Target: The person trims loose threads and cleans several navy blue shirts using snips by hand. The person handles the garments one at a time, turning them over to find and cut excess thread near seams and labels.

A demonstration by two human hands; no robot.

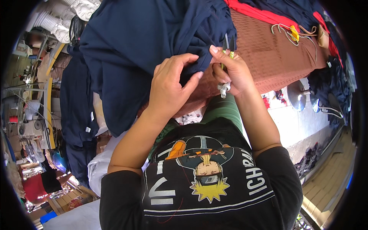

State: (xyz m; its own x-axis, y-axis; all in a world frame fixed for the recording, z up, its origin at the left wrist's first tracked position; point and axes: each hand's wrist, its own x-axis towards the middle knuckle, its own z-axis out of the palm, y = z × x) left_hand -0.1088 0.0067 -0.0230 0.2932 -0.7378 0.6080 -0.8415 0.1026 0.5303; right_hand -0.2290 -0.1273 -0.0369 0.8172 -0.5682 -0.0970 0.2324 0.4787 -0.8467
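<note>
A dark navy garment [130, 46] lies bunched in front of me, its near edge between my two hands. My left hand [170, 84] rests against the garment, thumb and forefinger apart around a fold of it. My right hand [234, 73] is closed around small thread snips [232, 54] with yellow-green on the handles. The blades point away from me and stand slightly apart. White material [223, 90] is wrapped about the snips' lower end, below my fingers. My right thumb tip is beside the garment's edge; whether it pinches the cloth is unclear.
The garment lies over a table covered with brown textured cloth [264, 50]. Red fabric [257, 12], more navy cloth, and a yellow object [294, 33] with cords lie at the far right. Navy garments [74, 92] hang at the left, near sewing machines [32, 122].
</note>
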